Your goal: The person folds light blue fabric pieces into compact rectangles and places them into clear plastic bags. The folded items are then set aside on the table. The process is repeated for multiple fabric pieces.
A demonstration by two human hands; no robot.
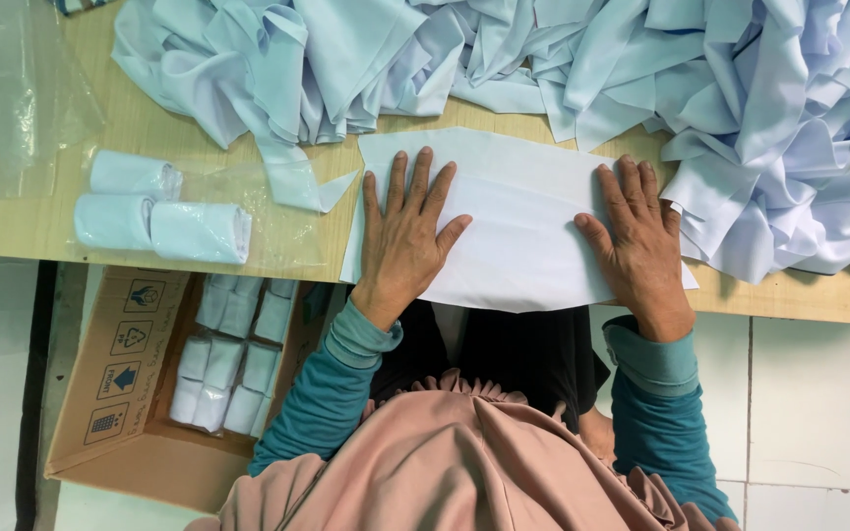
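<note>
So far, only part of the work looks done. Both hands lie flat on a folded piece of pale cloth [518, 231] at the near edge of the desk [12, 221], where its lower edge hangs slightly over. The left hand [407, 231] presses on the cloth's left half with fingers spread; the right hand [639, 236] presses on its right end. Neither grip is closed on anything: palms down, fingers apart, smoothing rather than holding.

As for what is finished, three rolled cloths in clear wrap [164, 211] lie toward the left end of the desk, on a clear plastic sheet [12, 93] that reaches to the far left corner. Below the desk's near edge, on the floor, an open cardboard box [140, 393] holds more such rolls [233, 354], packed in rows but filling only part of it.

What is left seems considerable: a large heap of loose pale-blue cloth [740, 108] covers the far edge and the right end of the desk, unfolded. The piece under the hands is folded flat but not yet rolled or wrapped.
</note>
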